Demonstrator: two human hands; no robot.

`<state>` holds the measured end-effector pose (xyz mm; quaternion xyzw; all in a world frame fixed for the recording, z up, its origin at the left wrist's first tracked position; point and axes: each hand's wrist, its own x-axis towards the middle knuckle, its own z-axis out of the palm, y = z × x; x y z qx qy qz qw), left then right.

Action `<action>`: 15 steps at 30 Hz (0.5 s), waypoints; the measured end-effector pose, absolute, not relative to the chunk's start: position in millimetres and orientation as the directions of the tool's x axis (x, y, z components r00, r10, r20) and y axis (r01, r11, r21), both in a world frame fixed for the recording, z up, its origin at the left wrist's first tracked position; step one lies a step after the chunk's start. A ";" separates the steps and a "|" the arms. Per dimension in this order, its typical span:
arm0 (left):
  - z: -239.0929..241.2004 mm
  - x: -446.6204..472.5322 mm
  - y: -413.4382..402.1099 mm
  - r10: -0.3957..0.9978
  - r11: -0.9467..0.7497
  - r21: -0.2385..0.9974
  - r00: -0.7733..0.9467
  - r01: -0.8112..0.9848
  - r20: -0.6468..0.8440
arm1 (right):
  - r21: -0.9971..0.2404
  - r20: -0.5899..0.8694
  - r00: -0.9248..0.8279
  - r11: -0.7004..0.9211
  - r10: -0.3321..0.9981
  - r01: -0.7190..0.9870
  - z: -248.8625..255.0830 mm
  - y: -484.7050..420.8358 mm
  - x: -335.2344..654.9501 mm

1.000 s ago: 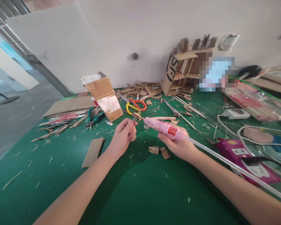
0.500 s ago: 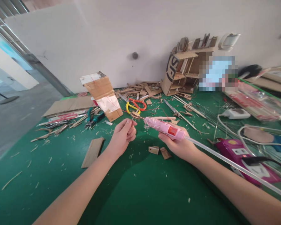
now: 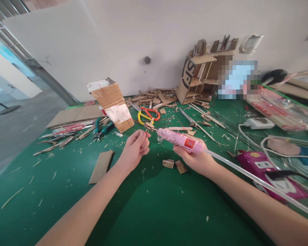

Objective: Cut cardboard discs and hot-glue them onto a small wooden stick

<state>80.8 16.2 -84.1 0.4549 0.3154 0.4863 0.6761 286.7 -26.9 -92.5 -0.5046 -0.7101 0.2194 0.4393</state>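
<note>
The right hand (image 3: 195, 159) is closed around the body of the pink glue gun (image 3: 181, 139), held above the green mat (image 3: 149, 205) with the nozzle pointing left and the clear glue stick (image 3: 246, 172) trailing back past the forearm. The left hand (image 3: 135, 150) sits just beside the nozzle, apart from the right hand, with thumb and forefinger pressed together in a pinch. Whether a small part is held in that pinch cannot be told at this resolution. 2 small cardboard blocks (image 3: 168, 163) lie loose on the mat below the gun, near each other but not joined. By judgement, the work is at the gluing stage: the gun is loaded, raised and aimed at the left fingertips. No glue bead and no bonded joint are visible, so application and pressing appear to remain. The scissors (image 3: 146, 115), the pliers (image 3: 102, 128), the wooden strip (image 3: 102, 166) and the cardboard model (image 3: 200, 80) lie untouched further back. Compared with 0.5 s ago, both hands keep nearly the same positions, the gap between nozzle and fingertips is much the same, and the 2 blocks have not moved.
</note>
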 end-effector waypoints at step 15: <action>-86.4 79.6 17.5 0.934 0.161 0.913 0.357 -0.375 -0.018 | -0.749 0.444 -0.128 0.446 0.887 0.490 -88.3 -27.2 286.9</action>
